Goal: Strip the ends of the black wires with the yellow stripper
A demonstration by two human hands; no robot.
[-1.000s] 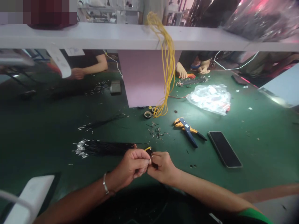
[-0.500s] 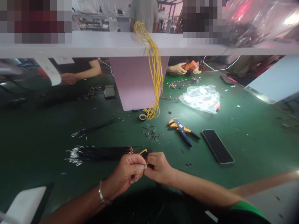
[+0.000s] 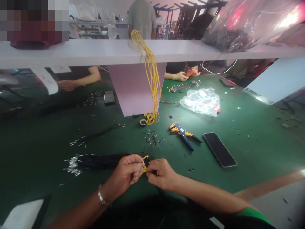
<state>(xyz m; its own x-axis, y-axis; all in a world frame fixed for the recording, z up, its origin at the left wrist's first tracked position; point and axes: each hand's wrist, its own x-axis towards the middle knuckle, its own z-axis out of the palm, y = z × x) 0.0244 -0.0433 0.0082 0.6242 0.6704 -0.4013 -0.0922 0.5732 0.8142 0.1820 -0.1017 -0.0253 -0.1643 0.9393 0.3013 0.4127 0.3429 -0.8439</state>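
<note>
Left hand, lower centre of the frame: thumb and forefinger closed in a pinch; whether a tiny part lies between the tips we cannot tell.

Right hand, just beside it: fingers curled in, yellow showing within the fist; we read it as gripping the piece.

Yellow-and-black piece, one, between the two hands, mostly covered; its exact kind we cannot tell. We judge it light and small, best held near its ends by the fingertips.

Black wire bundle, lower left, silver tips outward, its near end behind the left hand. We expect slim, soft, springy strands, apt to slide apart; sound hold at mid-length, clear of the tips.

Tabletop: dark green, flat, dotted with scraps. On it, centre: dark clippings, tape roll. Right of centre: wire stripper, phone, clear plastic bag.

Room: white shelf across the top, yellow cords draped over it. Beyond, co-workers' hands at upper left and upper right, the latter with an orange tool.
</note>
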